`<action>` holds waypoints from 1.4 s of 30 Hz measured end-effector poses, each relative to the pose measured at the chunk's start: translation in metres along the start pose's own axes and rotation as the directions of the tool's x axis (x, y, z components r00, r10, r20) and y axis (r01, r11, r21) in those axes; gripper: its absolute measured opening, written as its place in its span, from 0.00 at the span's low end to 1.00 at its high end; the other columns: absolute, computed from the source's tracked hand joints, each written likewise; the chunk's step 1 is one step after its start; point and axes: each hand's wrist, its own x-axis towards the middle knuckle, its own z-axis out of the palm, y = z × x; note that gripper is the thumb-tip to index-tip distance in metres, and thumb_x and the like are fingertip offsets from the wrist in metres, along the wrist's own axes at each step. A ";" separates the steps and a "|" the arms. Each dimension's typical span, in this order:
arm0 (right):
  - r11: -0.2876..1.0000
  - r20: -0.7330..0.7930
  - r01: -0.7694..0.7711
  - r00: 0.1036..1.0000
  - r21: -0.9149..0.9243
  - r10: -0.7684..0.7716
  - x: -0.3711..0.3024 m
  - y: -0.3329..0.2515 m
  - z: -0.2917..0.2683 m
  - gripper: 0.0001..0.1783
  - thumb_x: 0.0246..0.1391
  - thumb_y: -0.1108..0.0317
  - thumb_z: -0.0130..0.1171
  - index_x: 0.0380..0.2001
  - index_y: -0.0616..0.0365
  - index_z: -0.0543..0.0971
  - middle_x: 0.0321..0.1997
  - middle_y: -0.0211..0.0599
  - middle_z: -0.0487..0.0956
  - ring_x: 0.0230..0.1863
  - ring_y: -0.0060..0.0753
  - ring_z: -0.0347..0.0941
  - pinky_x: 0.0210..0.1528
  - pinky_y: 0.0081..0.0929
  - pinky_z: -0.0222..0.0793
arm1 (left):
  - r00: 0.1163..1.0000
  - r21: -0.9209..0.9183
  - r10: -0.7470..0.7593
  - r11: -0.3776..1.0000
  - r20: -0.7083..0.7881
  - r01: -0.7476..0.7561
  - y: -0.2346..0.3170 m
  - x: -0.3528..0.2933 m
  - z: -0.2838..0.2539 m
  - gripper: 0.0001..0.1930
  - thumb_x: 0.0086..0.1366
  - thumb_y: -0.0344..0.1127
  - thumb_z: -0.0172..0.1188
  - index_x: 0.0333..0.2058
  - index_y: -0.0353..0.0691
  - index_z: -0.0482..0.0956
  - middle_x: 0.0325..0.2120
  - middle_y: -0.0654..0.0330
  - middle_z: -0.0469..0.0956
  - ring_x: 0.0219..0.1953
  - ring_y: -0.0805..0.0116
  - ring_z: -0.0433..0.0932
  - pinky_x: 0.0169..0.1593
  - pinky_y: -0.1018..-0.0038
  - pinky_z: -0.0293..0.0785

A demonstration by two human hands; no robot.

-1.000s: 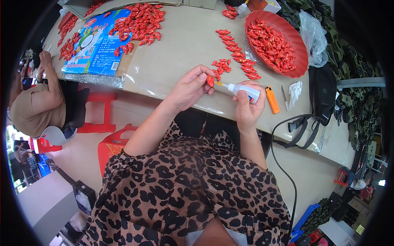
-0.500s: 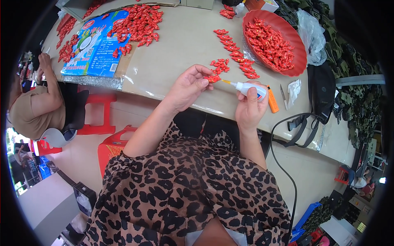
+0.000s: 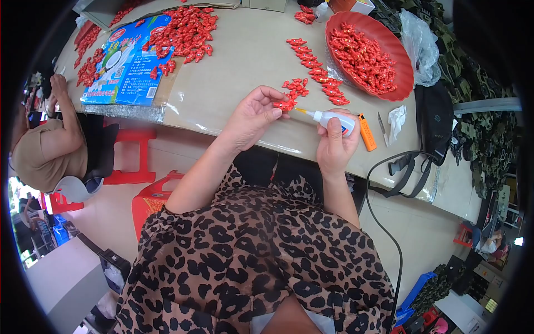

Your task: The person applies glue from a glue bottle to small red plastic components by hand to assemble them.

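Observation:
Between the thumb and fingers of my left hand [image 3: 253, 118] is a small red figurine [image 3: 284, 104]; its exact shape is too small to tell. My right hand [image 3: 335, 146] is closed around a white glue bottle [image 3: 340, 120], tilted so its thin yellowish nozzle points left at the figurine. The tip is at or very close to the figurine; I cannot tell if they touch. Just beyond my hands lie several small loose red pieces [image 3: 296, 87]. Right of those, a slanting row of red figurines [image 3: 317, 71] runs away from me across the table.
A red fluted bowl [image 3: 409, 72] holds many red figurines. Near my right hand are an orange cutter [image 3: 367, 133], a pointed metal blade [image 3: 383, 125] and crumpled tissue [image 3: 396, 122]. More figurines [image 3: 186, 30] lie around a blue printed sheet [image 3: 125, 83]. Another person [image 3: 58, 139] sits at left.
The whole view has shifted slightly. My left hand still pinches the figurine, and the glue bottle in my right hand has tipped a little, its nozzle staying at the figurine.

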 end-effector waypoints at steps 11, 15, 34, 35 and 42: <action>1.000 0.019 -0.001 1.000 -0.016 0.001 -0.001 0.001 -0.001 0.09 0.47 0.73 0.51 0.30 0.62 0.62 0.32 0.37 0.66 0.23 0.19 0.62 0.25 0.15 0.60 | 1.000 0.005 0.015 1.000 0.005 -0.015 -0.001 0.000 0.000 0.13 0.52 0.24 0.54 0.37 0.37 0.64 0.36 0.59 0.69 0.40 0.70 0.70 0.45 0.72 0.67; 1.000 -0.001 0.002 1.000 -0.010 -0.002 -0.001 0.001 -0.001 0.09 0.48 0.73 0.51 0.30 0.62 0.62 0.32 0.37 0.66 0.23 0.19 0.62 0.25 0.15 0.60 | 1.000 0.012 0.010 1.000 0.020 -0.010 0.000 0.000 0.000 0.12 0.53 0.22 0.51 0.38 0.35 0.63 0.37 0.58 0.67 0.41 0.71 0.67 0.46 0.71 0.66; 0.961 0.099 0.111 0.991 -0.253 -0.089 0.000 -0.010 0.005 0.11 0.47 0.71 0.53 0.29 0.62 0.63 0.31 0.36 0.66 0.24 0.17 0.61 0.24 0.13 0.59 | 1.000 0.029 0.008 1.000 0.015 -0.009 0.000 -0.001 0.000 0.12 0.53 0.23 0.52 0.37 0.35 0.63 0.36 0.59 0.67 0.40 0.72 0.68 0.46 0.71 0.67; 0.961 0.099 0.111 0.991 -0.254 -0.089 0.000 -0.010 0.005 0.11 0.47 0.71 0.53 0.29 0.62 0.63 0.31 0.36 0.66 0.24 0.17 0.61 0.24 0.13 0.59 | 1.000 0.025 0.016 1.000 0.017 -0.016 0.000 -0.001 0.001 0.12 0.53 0.23 0.52 0.37 0.35 0.63 0.35 0.59 0.67 0.40 0.72 0.68 0.46 0.71 0.68; 0.952 0.107 0.127 0.989 -0.280 -0.100 0.001 -0.008 0.002 0.11 0.46 0.72 0.54 0.29 0.62 0.63 0.31 0.36 0.66 0.24 0.17 0.61 0.24 0.13 0.58 | 1.000 0.021 0.016 1.000 0.021 -0.016 0.000 0.000 0.000 0.12 0.53 0.23 0.52 0.37 0.35 0.64 0.35 0.59 0.67 0.39 0.72 0.68 0.46 0.71 0.67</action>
